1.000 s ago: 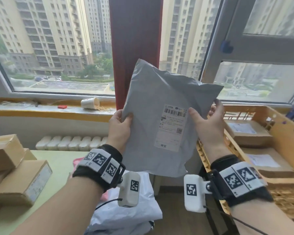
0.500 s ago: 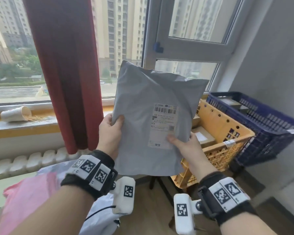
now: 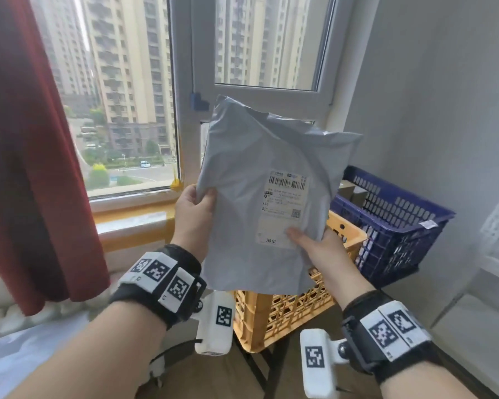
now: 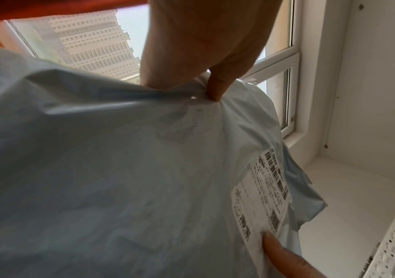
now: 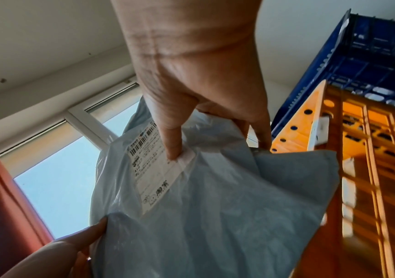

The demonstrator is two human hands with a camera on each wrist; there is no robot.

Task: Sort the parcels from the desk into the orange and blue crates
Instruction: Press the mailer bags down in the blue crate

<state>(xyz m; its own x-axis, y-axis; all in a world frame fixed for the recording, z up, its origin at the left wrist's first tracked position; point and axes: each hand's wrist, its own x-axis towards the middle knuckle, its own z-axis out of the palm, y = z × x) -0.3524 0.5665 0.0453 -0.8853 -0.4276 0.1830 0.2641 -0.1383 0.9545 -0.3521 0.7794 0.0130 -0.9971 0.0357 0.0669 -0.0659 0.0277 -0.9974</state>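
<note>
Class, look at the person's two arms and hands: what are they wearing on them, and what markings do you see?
Both forearms are bare, no sleeves. Each wrist wears a black band with white square-code tags, and a white camera block bearing its own black code hangs beneath. A thin black cable trails from the left one.

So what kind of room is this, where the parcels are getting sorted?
Probably a room in a high-rise flat or small office, used for makeshift parcel sorting, not a warehouse. A red curtain hangs by a window facing apartment towers, and an orange crate and blue crate sit in the corner.
</note>
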